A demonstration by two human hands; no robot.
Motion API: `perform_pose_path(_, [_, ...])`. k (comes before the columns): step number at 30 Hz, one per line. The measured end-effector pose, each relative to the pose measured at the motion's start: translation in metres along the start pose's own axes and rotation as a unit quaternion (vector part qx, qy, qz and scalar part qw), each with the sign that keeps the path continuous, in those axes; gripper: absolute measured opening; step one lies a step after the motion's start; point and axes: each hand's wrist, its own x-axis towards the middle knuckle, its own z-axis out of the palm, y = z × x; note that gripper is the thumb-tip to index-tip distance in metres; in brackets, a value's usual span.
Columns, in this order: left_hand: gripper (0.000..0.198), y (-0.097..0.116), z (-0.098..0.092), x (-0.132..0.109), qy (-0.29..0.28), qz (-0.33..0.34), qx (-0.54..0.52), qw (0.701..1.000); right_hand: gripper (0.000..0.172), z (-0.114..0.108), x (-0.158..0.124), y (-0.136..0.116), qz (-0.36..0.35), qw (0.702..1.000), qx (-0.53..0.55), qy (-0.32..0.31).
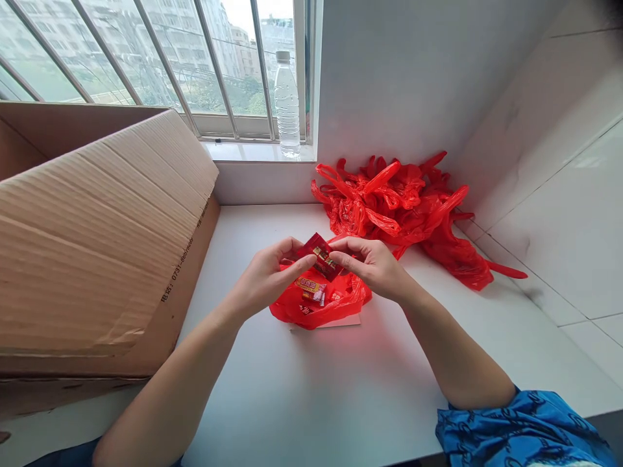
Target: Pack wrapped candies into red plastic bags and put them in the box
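- Head view: a small red packet [320, 256] was held above the white bench [253, 389], its edges clamped by the fingers of the left hand [265, 279] and the right hand [370, 266].
- Wrapped sweets [310, 290] were seen just below, on a red plastic bag [321, 306].
- A heap of red bags [389, 207] was piled behind.
- A cardboard box [97, 240] was placed to the left.
- A water bottle [287, 107] was stood on the windowsill [253, 150].

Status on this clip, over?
Left hand and right hand gripping red packet. Sweets on red bag below. Cardboard box to the left.
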Motion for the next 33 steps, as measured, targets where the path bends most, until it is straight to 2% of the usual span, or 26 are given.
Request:
perform_pose_path(5, [0.037,0.0,-0.009,0.0,0.005,-0.001,0.057,0.998,0.034,-0.002,0.001,0.002,-0.008,1.0,0.016,-0.009])
perform_pose_path(14, [0.036,-0.006,-0.01,0.0,0.009,0.003,0.167,0.986,0.029,-0.004,0.003,0.009,-0.011,0.999,-0.038,0.001])
perform_pose_path(18, [0.039,-0.012,-0.011,-0.002,-0.032,0.004,0.291,0.956,0.026,-0.004,0.003,0.013,-0.007,0.993,-0.119,-0.012])
perform_pose_path(22, [0.033,-0.021,-0.01,-0.003,-0.079,0.049,0.371,0.924,0.028,-0.002,0.007,0.024,-0.011,0.976,-0.212,-0.038])
perform_pose_path(28, [0.034,-0.02,-0.007,-0.003,-0.12,0.019,0.479,0.87,0.028,-0.002,0.01,0.034,-0.018,0.964,-0.26,-0.056])
perform_pose_path(33, [0.029,-0.018,-0.007,-0.004,-0.134,0.012,0.481,0.866,0.028,-0.002,0.009,0.034,-0.018,0.959,-0.274,-0.064])
